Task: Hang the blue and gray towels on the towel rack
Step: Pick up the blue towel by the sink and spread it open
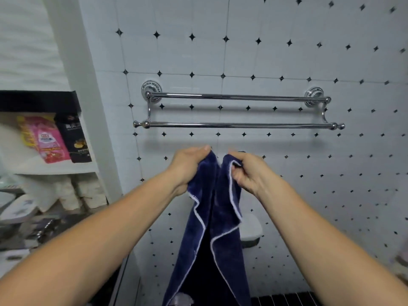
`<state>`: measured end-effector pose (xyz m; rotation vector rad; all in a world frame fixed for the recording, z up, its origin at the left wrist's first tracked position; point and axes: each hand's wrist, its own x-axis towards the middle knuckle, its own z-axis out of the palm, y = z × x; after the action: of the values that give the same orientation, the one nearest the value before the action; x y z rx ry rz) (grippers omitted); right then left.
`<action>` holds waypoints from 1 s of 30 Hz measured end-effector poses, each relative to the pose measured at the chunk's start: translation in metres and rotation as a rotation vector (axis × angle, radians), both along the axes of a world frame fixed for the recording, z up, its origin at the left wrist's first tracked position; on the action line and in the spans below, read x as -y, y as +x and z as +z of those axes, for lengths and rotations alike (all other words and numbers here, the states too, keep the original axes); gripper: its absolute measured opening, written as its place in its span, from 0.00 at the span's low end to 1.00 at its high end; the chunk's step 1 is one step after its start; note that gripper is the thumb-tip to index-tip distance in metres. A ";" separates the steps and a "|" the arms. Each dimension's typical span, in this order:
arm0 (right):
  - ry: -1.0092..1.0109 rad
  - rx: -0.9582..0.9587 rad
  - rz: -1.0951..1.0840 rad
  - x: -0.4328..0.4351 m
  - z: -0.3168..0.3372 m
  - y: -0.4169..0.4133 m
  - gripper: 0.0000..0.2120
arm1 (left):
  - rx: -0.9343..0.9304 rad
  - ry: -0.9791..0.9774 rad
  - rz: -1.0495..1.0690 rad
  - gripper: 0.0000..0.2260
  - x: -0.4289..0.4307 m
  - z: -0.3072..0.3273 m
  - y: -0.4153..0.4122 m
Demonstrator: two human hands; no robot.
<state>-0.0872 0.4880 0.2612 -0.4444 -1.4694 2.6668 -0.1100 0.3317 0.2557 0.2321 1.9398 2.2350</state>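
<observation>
A dark blue towel [212, 235] with white edging hangs down from both my hands. My left hand [187, 166] grips its top left part, my right hand [247, 173] pinches the top right edge. Both hands are close together, just below the chrome double-bar towel rack [238, 124] on the tiled wall. Both bars of the rack are bare. A small patch of grey cloth [182, 300] shows at the bottom edge; I cannot tell whether it is the gray towel.
To the left stands a white shelf unit [55, 171] holding a pink packet [49, 140] and a black packet [74, 138], with paper rolls [66, 193] below. A white soap holder [250, 230] sticks out of the wall behind the towel.
</observation>
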 end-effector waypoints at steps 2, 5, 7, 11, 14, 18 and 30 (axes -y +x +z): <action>-0.103 -0.040 -0.111 0.017 0.003 -0.001 0.07 | 0.004 0.058 -0.029 0.10 -0.004 -0.002 0.008; -0.188 -0.085 -0.317 0.036 0.002 0.000 0.02 | 0.052 0.081 -0.028 0.12 -0.003 -0.001 0.014; -0.232 -0.101 -0.417 0.045 -0.002 0.000 0.06 | 0.093 0.108 -0.036 0.14 -0.001 0.000 0.018; -0.264 -0.162 -0.522 0.052 -0.003 0.000 0.25 | 0.091 0.142 -0.076 0.06 0.008 -0.002 0.024; -0.225 -0.171 -0.564 0.051 -0.004 0.000 0.28 | 0.051 0.080 0.021 0.06 0.014 0.000 0.024; -0.230 -0.173 -0.619 0.055 -0.002 0.000 0.25 | 0.009 0.032 0.133 0.10 0.019 0.005 0.021; -0.110 -0.092 -0.648 0.080 -0.014 0.001 0.11 | -0.136 -0.005 0.064 0.06 0.023 -0.008 0.030</action>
<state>-0.0863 0.4084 0.2472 -0.6590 -0.9388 2.2110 -0.0799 0.3088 0.2481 0.3337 2.0485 2.3096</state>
